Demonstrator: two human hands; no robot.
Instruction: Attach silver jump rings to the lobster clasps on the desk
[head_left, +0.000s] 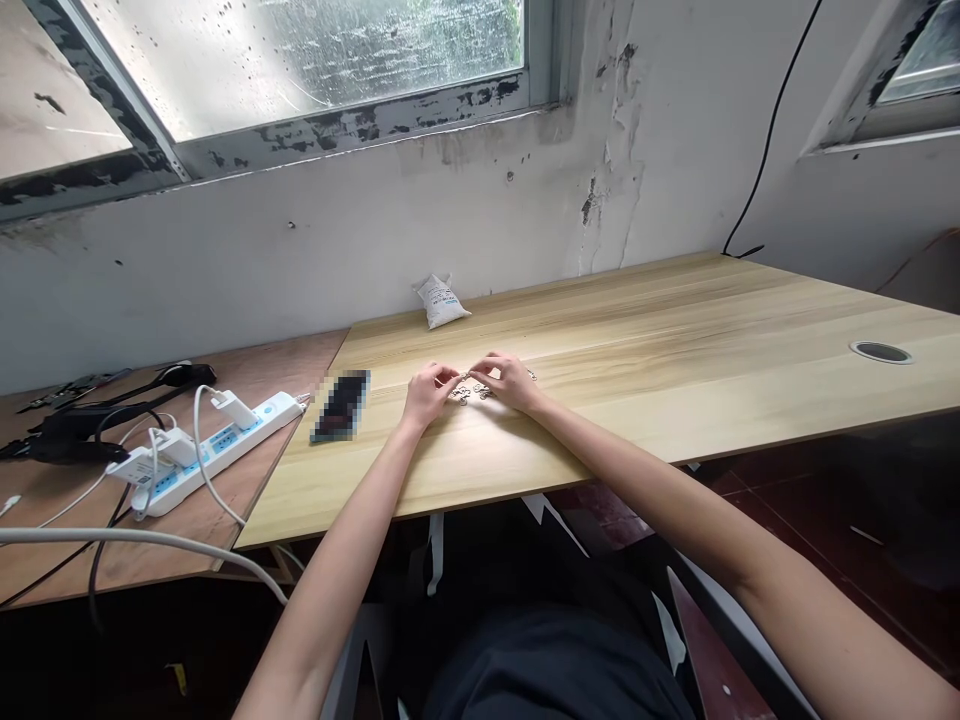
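My left hand [429, 390] and my right hand [507, 379] meet over the light wooden table [675, 340]. Both have their fingers curled in a pinch on small silvery metal pieces [471, 389] that lie between them on the tabletop. The pieces are too small to name exactly. A few more of them show just past my right hand [531, 376].
A blurred dark phone [341, 405] lies left of my hands. A small white bag [441, 300] leans at the wall. On the darker table at left sit a white power strip [206, 450] with plugs, white cables and black cables. A round cable hole [880, 351] is at the far right.
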